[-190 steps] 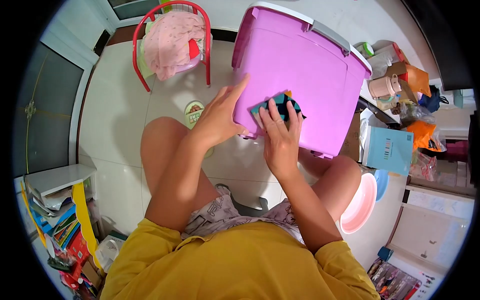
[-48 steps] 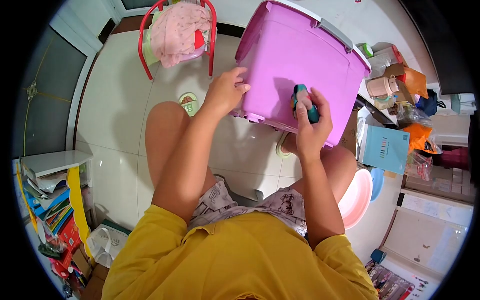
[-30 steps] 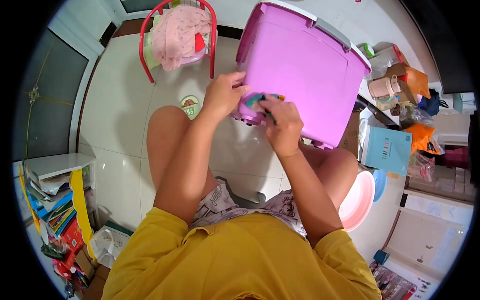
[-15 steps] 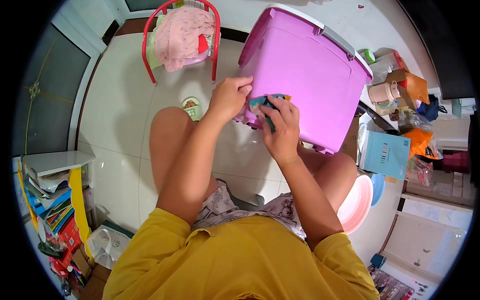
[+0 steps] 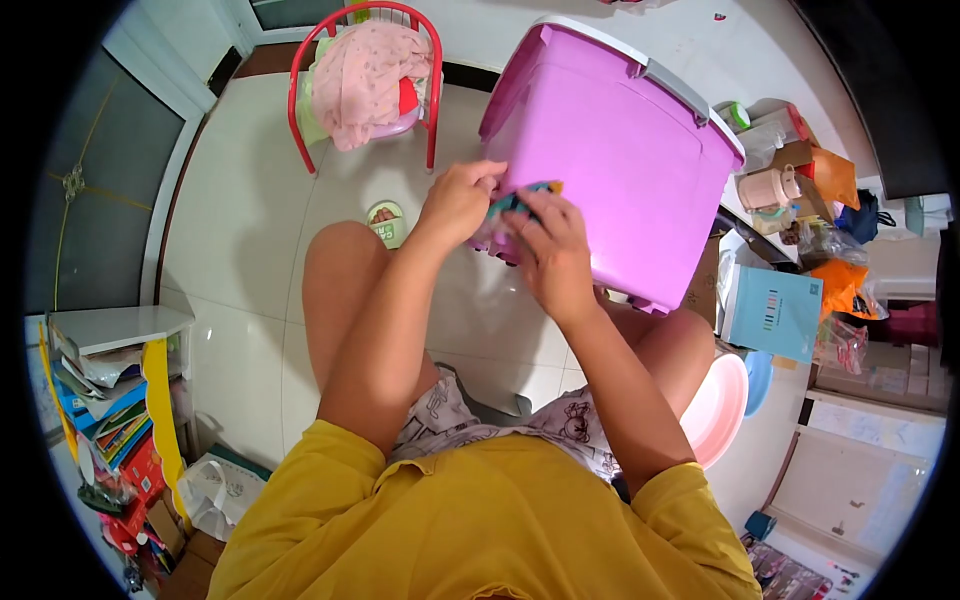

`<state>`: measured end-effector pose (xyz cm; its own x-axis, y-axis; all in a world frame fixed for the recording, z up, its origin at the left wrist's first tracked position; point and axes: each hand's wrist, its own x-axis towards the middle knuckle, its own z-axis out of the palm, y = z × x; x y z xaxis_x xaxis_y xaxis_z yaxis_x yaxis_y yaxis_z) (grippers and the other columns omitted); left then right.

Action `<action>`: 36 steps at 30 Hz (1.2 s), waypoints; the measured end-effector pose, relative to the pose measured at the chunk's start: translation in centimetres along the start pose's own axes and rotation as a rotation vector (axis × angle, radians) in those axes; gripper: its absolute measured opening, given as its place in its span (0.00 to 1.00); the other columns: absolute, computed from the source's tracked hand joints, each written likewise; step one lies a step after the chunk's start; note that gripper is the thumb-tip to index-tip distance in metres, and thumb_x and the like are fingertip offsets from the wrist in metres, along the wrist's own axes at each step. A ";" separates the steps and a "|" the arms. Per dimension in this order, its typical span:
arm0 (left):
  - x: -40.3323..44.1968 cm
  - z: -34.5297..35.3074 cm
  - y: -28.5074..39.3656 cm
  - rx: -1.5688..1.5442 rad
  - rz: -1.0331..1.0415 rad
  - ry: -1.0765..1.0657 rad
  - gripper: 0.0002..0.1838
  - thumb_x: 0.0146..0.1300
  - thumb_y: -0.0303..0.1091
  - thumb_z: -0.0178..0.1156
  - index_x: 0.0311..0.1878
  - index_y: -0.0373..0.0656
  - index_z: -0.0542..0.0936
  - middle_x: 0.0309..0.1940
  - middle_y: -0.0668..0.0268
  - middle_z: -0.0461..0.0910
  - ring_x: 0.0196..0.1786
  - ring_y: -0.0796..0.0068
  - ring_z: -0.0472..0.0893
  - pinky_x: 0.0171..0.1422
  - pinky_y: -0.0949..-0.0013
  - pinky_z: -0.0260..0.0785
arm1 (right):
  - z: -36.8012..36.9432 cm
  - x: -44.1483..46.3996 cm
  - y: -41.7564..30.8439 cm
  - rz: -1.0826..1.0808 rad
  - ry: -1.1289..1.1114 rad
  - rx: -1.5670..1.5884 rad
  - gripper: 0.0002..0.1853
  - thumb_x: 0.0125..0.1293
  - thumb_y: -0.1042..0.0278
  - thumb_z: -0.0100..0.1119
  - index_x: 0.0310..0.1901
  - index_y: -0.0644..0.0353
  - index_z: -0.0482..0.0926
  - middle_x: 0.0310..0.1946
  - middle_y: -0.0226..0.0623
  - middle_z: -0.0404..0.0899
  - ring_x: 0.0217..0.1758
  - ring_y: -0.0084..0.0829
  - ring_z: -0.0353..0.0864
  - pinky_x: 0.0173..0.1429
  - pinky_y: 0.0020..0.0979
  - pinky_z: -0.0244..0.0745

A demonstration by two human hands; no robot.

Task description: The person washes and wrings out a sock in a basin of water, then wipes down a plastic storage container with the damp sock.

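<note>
right hand (image 5: 556, 245), fingers holding teal cloth (image 5: 505, 204), against purple bin (image 5: 625, 165) near corner, left hand (image 5: 458, 206) at bin edge, fingers curled, can't tell if gripping

The storage box (image 5: 630, 170) is showing pinkish purple, its handle (image 5: 676, 92) grey. At least 2 colours, teal and orange, are marking the blurred cloth (image 5: 509, 202). Mustard yellow is covering the shirt (image 5: 490, 515); the pale shorts (image 5: 440, 420) are bearing dark line drawings.

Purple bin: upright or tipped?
Tipped. The purple bin has a side panel facing up and its white rim toward the wall.
</note>
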<state>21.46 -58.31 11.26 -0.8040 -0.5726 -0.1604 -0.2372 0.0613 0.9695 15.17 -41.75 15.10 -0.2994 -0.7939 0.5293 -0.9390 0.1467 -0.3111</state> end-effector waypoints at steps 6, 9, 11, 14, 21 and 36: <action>0.5 -0.6 -0.9 -0.034 -0.033 -0.069 0.24 0.68 0.20 0.44 0.66 0.43 0.76 0.56 0.48 0.82 0.54 0.61 0.83 0.59 0.65 0.74 | -0.5 -0.6 0.5 -0.116 -0.107 0.090 0.18 0.49 0.81 0.64 0.44 0.60 0.85 0.56 0.40 0.79 0.61 0.47 0.74 0.62 0.45 0.71; -1.3 -1.0 1.7 0.009 -0.063 -0.129 0.32 0.67 0.15 0.44 0.74 0.46 0.67 0.65 0.47 0.74 0.61 0.64 0.78 0.63 0.66 0.73 | -0.3 0.4 0.6 0.022 -0.002 0.067 0.21 0.47 0.87 0.64 0.45 0.61 0.84 0.56 0.40 0.79 0.60 0.48 0.75 0.62 0.44 0.73; -2.3 -1.5 3.6 0.026 -0.055 -0.111 0.36 0.64 0.14 0.47 0.77 0.49 0.64 0.69 0.46 0.70 0.67 0.60 0.75 0.66 0.64 0.71 | -0.2 0.6 0.5 0.043 0.019 0.076 0.21 0.47 0.87 0.64 0.46 0.61 0.84 0.58 0.42 0.78 0.60 0.50 0.74 0.63 0.45 0.73; -2.9 -2.9 5.6 0.351 0.358 -0.265 0.52 0.54 0.13 0.61 0.81 0.59 0.54 0.78 0.46 0.54 0.79 0.51 0.59 0.71 0.58 0.67 | -0.1 0.7 0.5 0.064 0.049 0.084 0.23 0.46 0.86 0.65 0.47 0.61 0.84 0.61 0.46 0.74 0.63 0.53 0.72 0.65 0.47 0.71; -1.9 -2.6 5.5 0.581 0.169 -0.436 0.74 0.32 0.22 0.80 0.81 0.70 0.46 0.82 0.49 0.31 0.82 0.46 0.45 0.79 0.51 0.57 | 0.2 -0.1 0.0 0.045 0.000 0.078 0.21 0.47 0.81 0.68 0.48 0.60 0.84 0.59 0.49 0.72 0.67 0.58 0.68 0.67 0.51 0.71; 0.1 -3.9 4.8 0.274 0.198 -0.577 0.64 0.44 0.16 0.71 0.82 0.59 0.46 0.72 0.52 0.68 0.61 0.57 0.77 0.65 0.58 0.71 | 1.0 2.7 1.3 0.146 0.119 -0.042 0.14 0.60 0.82 0.63 0.48 0.61 0.85 0.58 0.48 0.79 0.67 0.57 0.74 0.67 0.47 0.72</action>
<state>22.34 -61.29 16.63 -0.9913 -0.0045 -0.1312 -0.1236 0.3690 0.9212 13.28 -44.28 15.36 -0.4483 -0.6877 0.5710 -0.8897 0.2817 -0.3592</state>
